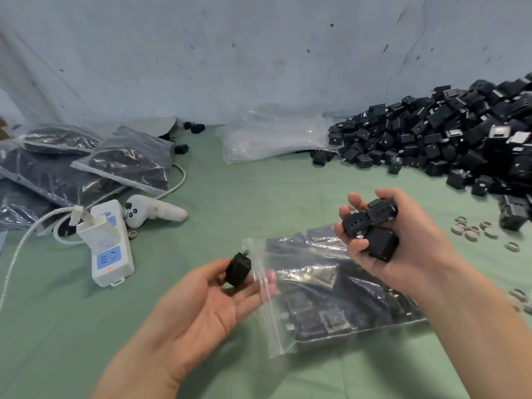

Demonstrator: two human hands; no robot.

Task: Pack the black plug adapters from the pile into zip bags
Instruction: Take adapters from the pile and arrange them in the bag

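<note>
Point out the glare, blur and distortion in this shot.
Head view, centre: glare streaks on the zip bag hide some adapters inside. Head view, right edge: the adapter pile smears and stretches, wide-angle distortion. Head view overall: soft even light, faint shadows; the adapter in the left hand and adapters in the right hand look sharp.

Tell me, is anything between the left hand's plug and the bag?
Nothing visible is. The black plug adapter in the left hand sits beside the zip bag, at its mouth, where a fingertip shows through the plastic. Whether it is open I cannot tell.
</note>
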